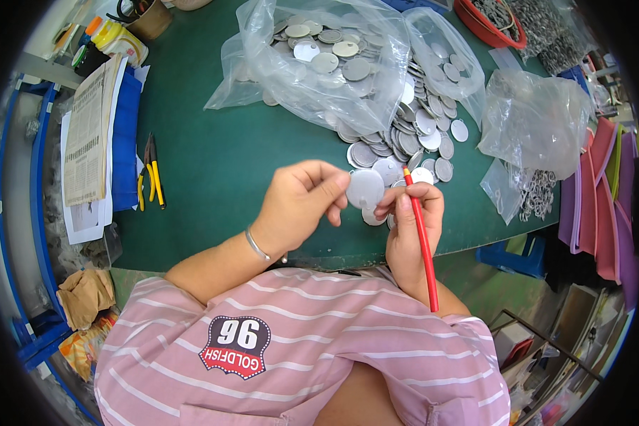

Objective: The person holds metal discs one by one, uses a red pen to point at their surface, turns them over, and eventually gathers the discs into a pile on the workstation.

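Note:
Between thumb and fingers, my left hand [299,201] pinches the edge of a round grey metal disc [366,189], tilted up over the table's near edge. A red pencil [424,250] is in my right hand [413,228], its sharpened end pointing away from me. The right fingertips sit close to the disc's lower right edge; whether they touch it I cannot tell. Just beyond, a heap of similar discs [408,135], several with a small hole, spills from a clear plastic bag [319,78]. A few discs are partly hidden behind my hands.
Yellow-handled pliers [150,176] lie left on the green table [199,156], beside a blue tray [126,135] with papers. At right are a crumpled plastic bag [536,124], metal rings or links [538,195] and a red basin [490,25]. A blue stool [515,257] stands below the edge.

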`<state>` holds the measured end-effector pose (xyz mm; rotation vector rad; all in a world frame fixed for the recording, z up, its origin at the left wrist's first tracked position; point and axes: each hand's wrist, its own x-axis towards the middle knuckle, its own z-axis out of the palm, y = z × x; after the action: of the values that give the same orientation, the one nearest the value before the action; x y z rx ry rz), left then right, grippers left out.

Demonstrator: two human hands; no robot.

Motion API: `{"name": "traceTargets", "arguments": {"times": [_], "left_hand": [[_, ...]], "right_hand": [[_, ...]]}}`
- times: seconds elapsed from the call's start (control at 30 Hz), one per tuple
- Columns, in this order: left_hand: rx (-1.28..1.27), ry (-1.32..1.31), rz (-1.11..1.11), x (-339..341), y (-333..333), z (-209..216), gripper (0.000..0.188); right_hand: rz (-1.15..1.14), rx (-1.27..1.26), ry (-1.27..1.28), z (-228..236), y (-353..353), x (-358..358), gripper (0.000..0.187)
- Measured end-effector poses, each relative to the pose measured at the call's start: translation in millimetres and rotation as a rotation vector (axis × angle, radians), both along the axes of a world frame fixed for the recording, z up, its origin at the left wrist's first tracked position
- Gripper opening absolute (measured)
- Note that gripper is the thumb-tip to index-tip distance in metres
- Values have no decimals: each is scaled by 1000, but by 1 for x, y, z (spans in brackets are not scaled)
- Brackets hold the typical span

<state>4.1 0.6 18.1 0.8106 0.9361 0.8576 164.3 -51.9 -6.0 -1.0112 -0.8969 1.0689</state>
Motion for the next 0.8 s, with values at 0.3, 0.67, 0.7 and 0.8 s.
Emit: {"name": "traceTargets", "arguments": {"times": [0.3, 0.67, 0.7, 0.8], "left_hand": [[604, 637, -195, 5, 41, -19, 29], [945, 967, -307, 20, 22, -44, 34], [940, 946, -325, 16, 22, -44, 31], [949, 788, -312, 9, 21, -42, 24]], "right_hand": [[-61, 5, 49, 0, -3, 8, 13], [-25, -31, -70, -1, 1, 8, 13], [-11, -46, -109, -2, 3, 8, 14], [36, -70, -258, -3, 5, 6, 16]]}}
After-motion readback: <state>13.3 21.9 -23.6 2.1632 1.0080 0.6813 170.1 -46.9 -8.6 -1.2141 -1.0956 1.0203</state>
